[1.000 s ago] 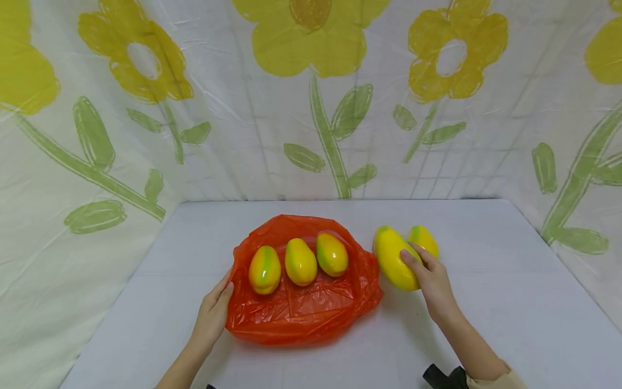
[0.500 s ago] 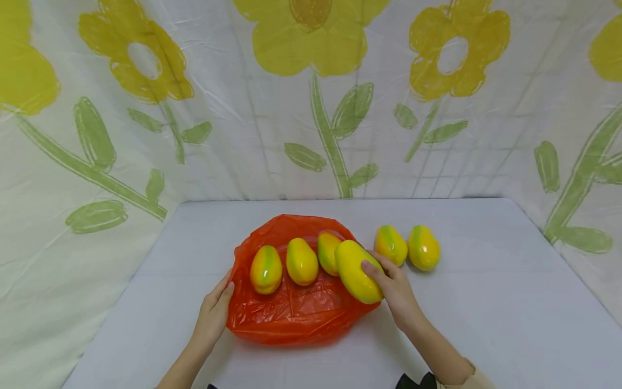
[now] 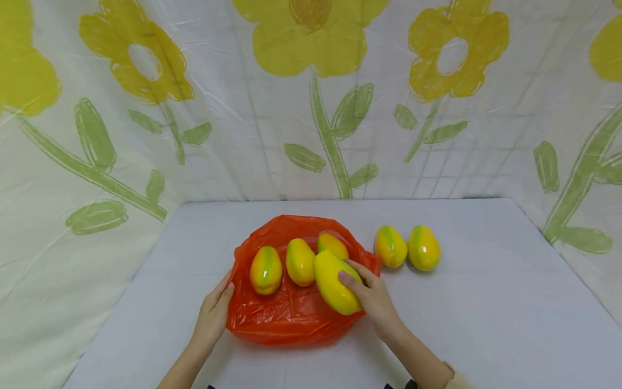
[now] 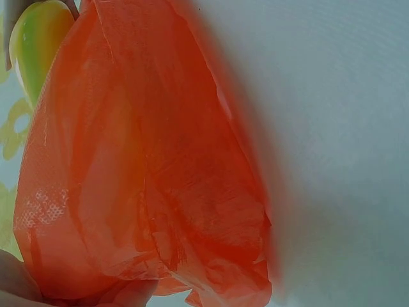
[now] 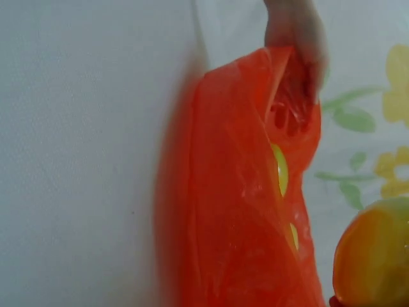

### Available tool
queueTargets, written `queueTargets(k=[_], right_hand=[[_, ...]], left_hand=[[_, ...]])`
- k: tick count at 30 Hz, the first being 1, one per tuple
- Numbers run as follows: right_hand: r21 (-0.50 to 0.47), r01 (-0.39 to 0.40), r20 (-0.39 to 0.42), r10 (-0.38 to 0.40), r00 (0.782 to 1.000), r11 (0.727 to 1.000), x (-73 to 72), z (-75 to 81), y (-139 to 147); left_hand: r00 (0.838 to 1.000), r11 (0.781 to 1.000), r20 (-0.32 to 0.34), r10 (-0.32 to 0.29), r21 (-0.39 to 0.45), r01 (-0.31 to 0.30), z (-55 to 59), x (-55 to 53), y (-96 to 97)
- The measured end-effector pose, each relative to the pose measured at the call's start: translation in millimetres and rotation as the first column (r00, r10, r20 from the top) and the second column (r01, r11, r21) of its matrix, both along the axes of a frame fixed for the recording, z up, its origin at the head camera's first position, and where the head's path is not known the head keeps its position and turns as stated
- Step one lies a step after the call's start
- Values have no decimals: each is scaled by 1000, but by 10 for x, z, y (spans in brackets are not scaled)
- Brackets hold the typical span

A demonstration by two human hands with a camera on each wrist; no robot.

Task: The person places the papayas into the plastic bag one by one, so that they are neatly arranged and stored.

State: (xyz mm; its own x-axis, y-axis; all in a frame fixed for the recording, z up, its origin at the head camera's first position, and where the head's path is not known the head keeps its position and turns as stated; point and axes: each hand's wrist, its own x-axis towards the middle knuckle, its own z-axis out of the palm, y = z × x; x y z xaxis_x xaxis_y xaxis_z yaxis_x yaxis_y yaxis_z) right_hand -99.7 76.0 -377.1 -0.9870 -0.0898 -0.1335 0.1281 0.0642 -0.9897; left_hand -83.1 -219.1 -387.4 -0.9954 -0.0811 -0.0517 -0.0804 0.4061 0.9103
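The right hand (image 3: 371, 294) holds a glossy yellow oblong fruit with a green streak (image 3: 335, 283), its grip closed on the fruit's right end with the thumb across the near face. That fruit is over the right part of the mouth of a crumpled red plastic bag (image 3: 277, 329), and both wrist views show it beyond the bag's rim rather than down among the folds. Its long axis slants from far left to near right, and the bag's bare inner wall lies to its left and a little nearer the person. The right hand is the nearer one; the left hand (image 3: 215, 308) is at the opposite edge, its grip pinching the plastic rim between thumb and fingers.

Inside the bag, a left fruit (image 3: 265, 270), a middle fruit (image 3: 301, 262) and a far right fruit (image 3: 332, 243) sit in a row. The held fruit partly covers the last; whether they touch cannot be told. On the white surface (image 3: 486, 302), an inner loose fruit (image 3: 391, 246) and an outer loose fruit (image 3: 424, 248) lie side by side, just right of the bag.
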Motion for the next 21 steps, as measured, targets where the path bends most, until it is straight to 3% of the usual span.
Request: queueTargets(k=[7,14,21], right_hand=[[-23,-60,91,61,994,998,30,-13,-177],[-40,-167,161,172,972,985,2,-65,-403],[-101,-202,179,217,960,974,-28,-126,-583]], left_hand=[[1000,1000,5,-1,6,1,5,19,4],[1000,1000,-10,-7,2,7,4,10,-3],[1000,1000,-4,2,7,-2,3,5,-6]])
